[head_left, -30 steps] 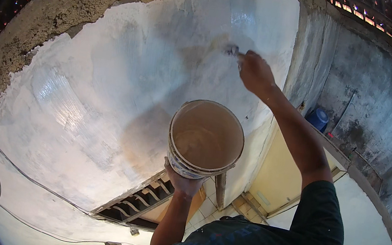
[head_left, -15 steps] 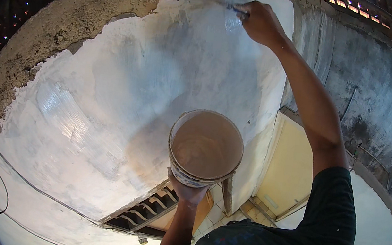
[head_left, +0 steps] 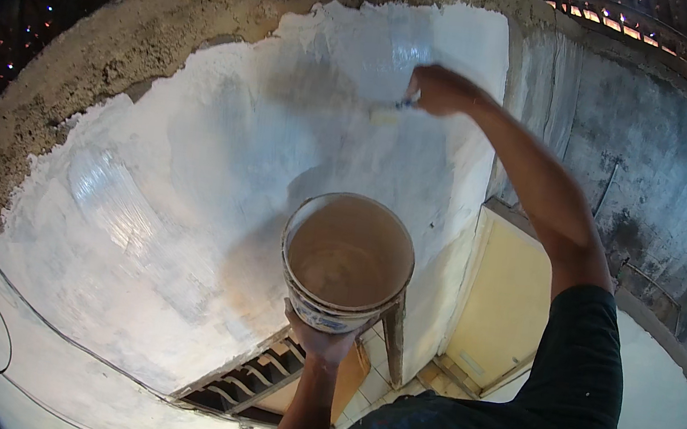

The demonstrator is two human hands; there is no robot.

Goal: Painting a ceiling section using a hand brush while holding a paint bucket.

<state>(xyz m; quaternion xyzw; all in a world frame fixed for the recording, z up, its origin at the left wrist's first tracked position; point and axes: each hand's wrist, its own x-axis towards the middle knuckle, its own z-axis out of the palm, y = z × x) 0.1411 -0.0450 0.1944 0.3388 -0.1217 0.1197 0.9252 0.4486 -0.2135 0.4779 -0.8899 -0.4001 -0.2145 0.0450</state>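
Broad white plaster wall (head_left: pixel 214 147), matt with 2 glossy patches (head_left: pixel 107 185), left and upper centre; coarse brown cement band (head_left: pixel 141 44), upper left; smeared round whitish plastic bucket (head_left: pixel 351 226), centre.

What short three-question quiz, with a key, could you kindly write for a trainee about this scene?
1. What supports the bucket from below: (a) the left hand, (b) the right hand, (c) a stool?
2. True or false: the brush is inside the bucket.
3. Fill in: at the picture's top, the rough band lies ____ the white coating.
Key: 1. a. 2. False; the right hand holds it up near the wall. 3. Above.
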